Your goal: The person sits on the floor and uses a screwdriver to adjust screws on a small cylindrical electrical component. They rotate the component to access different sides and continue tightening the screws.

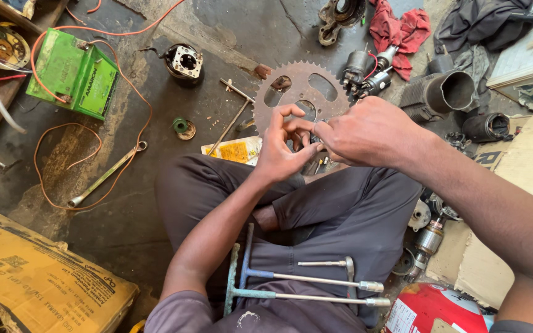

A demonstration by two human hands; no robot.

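Meeting above sprocket [297, 92] | left hand [282, 151] fingers arched, right hand [365, 132] knuckles up | grip contents: cannot tell

Dull rusty metal sprocket [297, 92]; glossy green plastic battery [75, 74]; crumpled red cloth rag [399, 28]; rough, stained concrete floor [124, 209].

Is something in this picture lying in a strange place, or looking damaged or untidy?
Yes. Two T-handle wrenches lie across the person's lap rather than on the floor. An orange wire trails in loose loops around the green battery and a spanner. Both the left hand and the right hand work a small part above the sprocket; the part itself is hidden.
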